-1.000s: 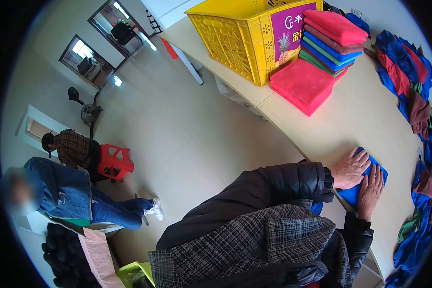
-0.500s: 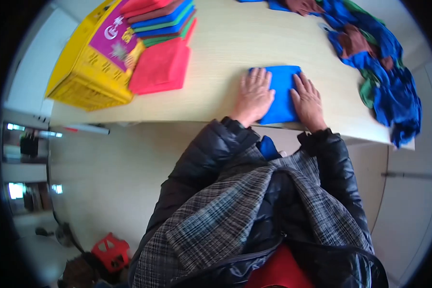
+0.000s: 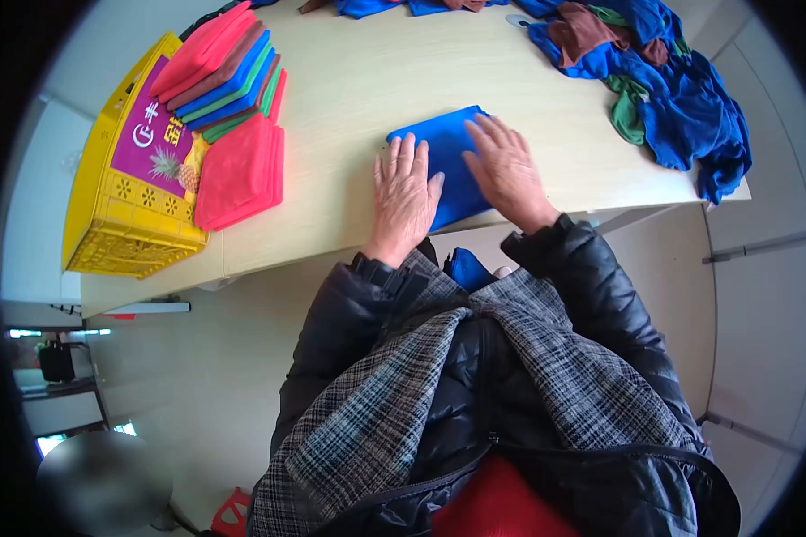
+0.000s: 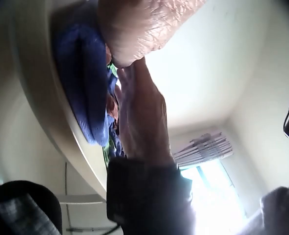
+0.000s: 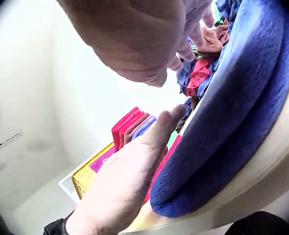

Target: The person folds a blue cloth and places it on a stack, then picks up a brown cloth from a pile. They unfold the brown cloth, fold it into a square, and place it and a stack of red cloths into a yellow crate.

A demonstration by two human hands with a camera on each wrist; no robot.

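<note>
Blue cloth, soft-looking and thick. The folded blue cloth (image 3: 448, 152) lay near the front edge of a pale table (image 3: 349, 98), turned at a slant; the right wrist view showed its plump doubled layers side-on.

Left hand (image 3: 403, 201): open, fingers extended, at the cloth's left side. Right hand (image 3: 510, 174): open too, fingers extended and slightly spread, at its right side. Neither hand gripped anything. Could not tell how firmly the palms bore on the cloth, or whether both touched it.

Container: one yellow crate (image 3: 90, 188), plastic, patterned with cut-out holes, at the table's left end. Purple label (image 3: 152, 148) on the side facing the work, with a pineapple printed on it. Inside of the crate hidden from this angle; contents could not be made out.

Beside the crate, a tall stack of folded cloths (image 3: 228, 85), in red, brown, blue and green layers, leaning somewhat. Nearer the front edge, a lower red pile (image 3: 242, 170), folded, next to the crate's corner.

Right end of the table: a loose heap (image 3: 690, 107), crumpled, mostly blue with brown and green pieces, one end reaching the front corner. More loose cloth along the far side.
</note>
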